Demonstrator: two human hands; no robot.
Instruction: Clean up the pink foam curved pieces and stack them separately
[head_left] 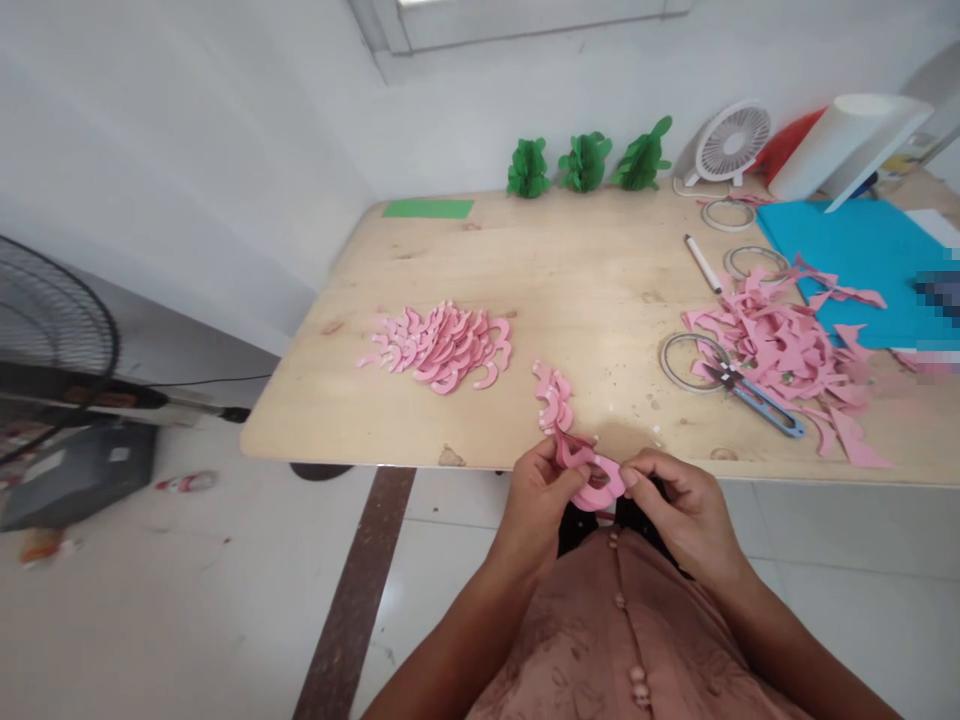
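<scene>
Both my hands meet just below the near edge of the wooden table [570, 290]. My left hand [541, 492] and my right hand [675, 498] pinch a curved pink foam piece [596, 482] between their fingertips. Just beyond them, on the table edge, lies a short row of pink curved foam pieces [553, 398]. A larger pile of the same pink pieces [442, 346] lies further left on the table.
Pink foam scraps [787, 352], scissors [757, 398], tape rings [686, 360], a white pen [702, 262] and blue sheets [855, 250] lie at the right. Three green paper ornaments [585, 162], a small white fan [731, 142] and a green sheet [427, 208] sit at the back. A floor fan [52, 330] stands left.
</scene>
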